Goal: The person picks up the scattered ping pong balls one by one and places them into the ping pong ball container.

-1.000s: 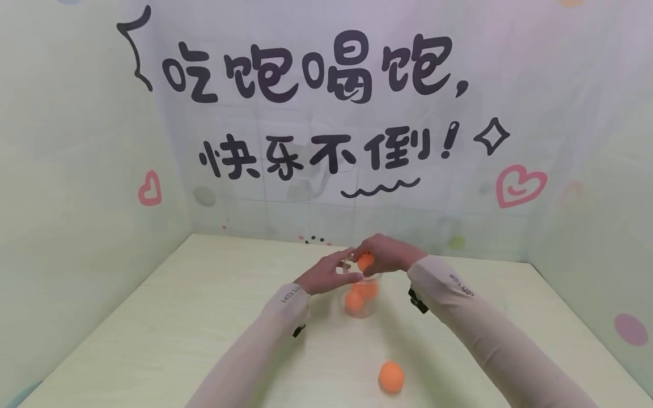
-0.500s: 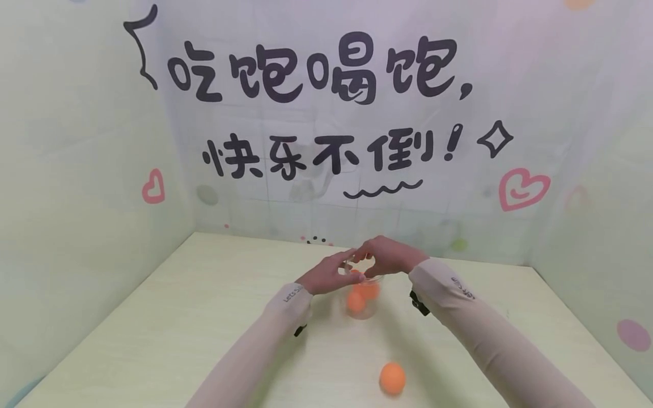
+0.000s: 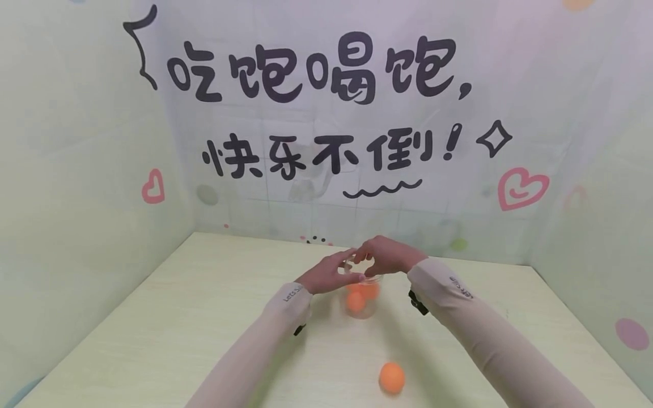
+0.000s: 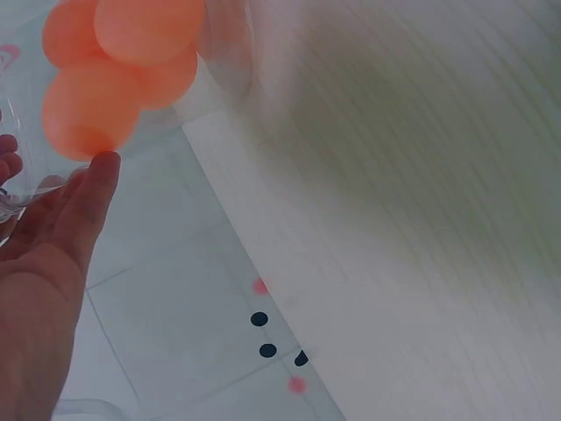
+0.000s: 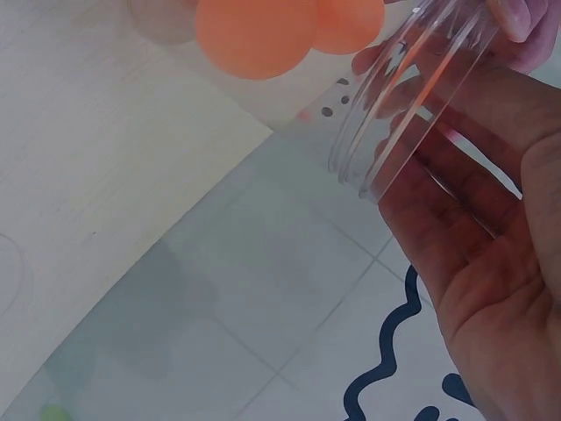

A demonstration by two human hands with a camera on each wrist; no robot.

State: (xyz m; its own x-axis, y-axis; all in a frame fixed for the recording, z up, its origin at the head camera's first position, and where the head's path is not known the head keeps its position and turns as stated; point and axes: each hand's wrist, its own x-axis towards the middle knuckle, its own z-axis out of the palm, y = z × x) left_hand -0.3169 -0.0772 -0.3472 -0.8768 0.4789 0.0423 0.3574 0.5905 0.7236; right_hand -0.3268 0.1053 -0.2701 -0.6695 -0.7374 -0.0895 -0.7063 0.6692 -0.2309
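A clear plastic jar (image 3: 361, 313) with a threaded neck stands upright on the table, several orange balls (image 3: 356, 301) inside it. They look like ping-pong balls. My left hand (image 3: 328, 275) holds the jar near its rim, the thumb on the near side and the fingers toward the back. Over the mouth, my right hand (image 3: 390, 256) arches with bent, spread fingers and holds nothing. The right wrist view shows that hand (image 5: 491, 237) right at the clear threaded neck (image 5: 386, 158). One loose orange ball (image 3: 392, 378) lies on the table, nearer the front.
The pale wood-grain table (image 3: 168, 328) is enclosed by printed cloth walls (image 3: 306, 215) at the back and both sides. A faint curved, clear outline (image 5: 10, 281) shows on the tabletop in the right wrist view.
My right hand has let go of an orange ball, which dropped into the jar and settled among the others. Both hands have stayed at the jar's mouth; the loose ball lies where it was.
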